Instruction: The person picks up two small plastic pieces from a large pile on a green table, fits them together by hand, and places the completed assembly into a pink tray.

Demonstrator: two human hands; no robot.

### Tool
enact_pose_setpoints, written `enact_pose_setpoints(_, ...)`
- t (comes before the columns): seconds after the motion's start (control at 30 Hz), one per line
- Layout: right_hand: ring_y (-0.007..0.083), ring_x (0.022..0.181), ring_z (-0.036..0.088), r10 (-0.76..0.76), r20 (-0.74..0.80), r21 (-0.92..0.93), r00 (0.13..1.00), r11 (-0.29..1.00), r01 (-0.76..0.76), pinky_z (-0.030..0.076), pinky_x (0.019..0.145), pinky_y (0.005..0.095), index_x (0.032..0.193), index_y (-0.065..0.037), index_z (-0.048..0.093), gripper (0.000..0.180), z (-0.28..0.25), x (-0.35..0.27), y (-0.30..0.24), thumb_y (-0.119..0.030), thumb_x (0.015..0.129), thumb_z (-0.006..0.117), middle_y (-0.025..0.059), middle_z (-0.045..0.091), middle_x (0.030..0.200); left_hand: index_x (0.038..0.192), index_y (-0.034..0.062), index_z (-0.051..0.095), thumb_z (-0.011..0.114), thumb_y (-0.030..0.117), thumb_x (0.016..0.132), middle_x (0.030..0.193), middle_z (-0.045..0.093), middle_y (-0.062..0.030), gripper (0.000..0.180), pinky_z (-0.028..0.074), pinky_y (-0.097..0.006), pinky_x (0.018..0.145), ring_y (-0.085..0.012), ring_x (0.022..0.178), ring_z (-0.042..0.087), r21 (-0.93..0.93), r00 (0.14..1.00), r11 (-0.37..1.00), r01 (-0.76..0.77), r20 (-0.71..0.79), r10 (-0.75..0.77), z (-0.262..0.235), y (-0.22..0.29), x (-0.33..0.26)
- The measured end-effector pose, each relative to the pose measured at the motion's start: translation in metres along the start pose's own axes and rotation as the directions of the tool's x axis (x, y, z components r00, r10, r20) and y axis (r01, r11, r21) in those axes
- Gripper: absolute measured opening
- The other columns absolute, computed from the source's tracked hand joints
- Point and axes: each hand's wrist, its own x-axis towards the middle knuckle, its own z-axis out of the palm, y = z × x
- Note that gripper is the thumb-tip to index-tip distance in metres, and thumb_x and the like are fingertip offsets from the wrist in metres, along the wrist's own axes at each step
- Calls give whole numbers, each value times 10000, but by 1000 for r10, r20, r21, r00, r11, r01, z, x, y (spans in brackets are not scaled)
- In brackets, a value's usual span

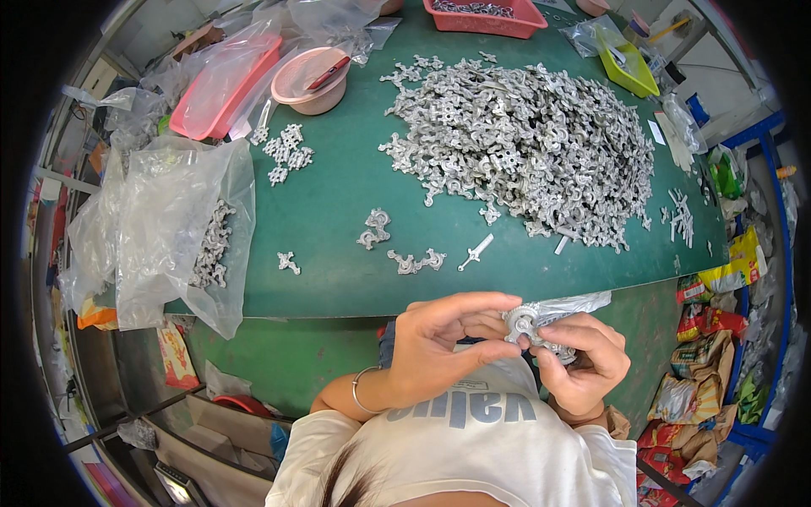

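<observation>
Probably light, stiff and hard to break: grip the silvery piece (523,322) by its rounded end, minding knobbly edges. Held pinched by left hand (443,342) and right hand (594,359), just before the near edge of the desk (334,283).

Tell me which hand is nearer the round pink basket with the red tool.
Left. The left hand sits on the person's side of the basket, toward its right; the right hand, also on that side, is farther right.

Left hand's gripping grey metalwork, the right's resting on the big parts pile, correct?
Not the right hand: the head view shows it also gripping the grey metalwork, apart from the big parts pile. The left hand is as you said.
</observation>
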Motion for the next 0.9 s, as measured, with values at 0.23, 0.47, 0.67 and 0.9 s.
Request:
enact_pose_setpoints(0.23,179,591,596,30,16,29,999,999,-31,452,509,233,816,41,602,203,3,-2,4,52,617,643,133,608,707,1036,-105,487,607,-159,663,882,598,-189,395,514,-298,713,-216,792,615,-19,1000,1000,-25,-13,25,-2,-4,-1)
enact_pose_setpoints(0.47,26,510,346,342,-227,488,912,850,-197,265,421,161,901,-7,483,125,47,-17,46,-121,874,440,38,467,776,1033,-60,430,578,-141,706,965,562,-168,368,490,-306,774,-204,876,582,-93,988,995,-43,-153,28,5,-41,2)
enact_pose_setpoints(0.67,25,516,358,449,-194,554,873,784,-280,268,422,151,885,-11,499,90,49,-16,50,-87,858,461,46,483,777,1044,-65,446,572,-101,735,954,559,-138,336,481,-270,761,-168,856,574,-158,980,988,-2,-196,-29,0,-44,5)
enact_pose_setpoints(0.9,88,636,442,375,-181,556,909,801,-220,354,534,190,864,16,493,79,42,-18,42,4,789,514,100,516,815,1132,-94,428,510,-119,761,967,543,-135,381,481,-280,769,-165,883,547,-218,997,975,50,-46,-61,-8,-26,9)
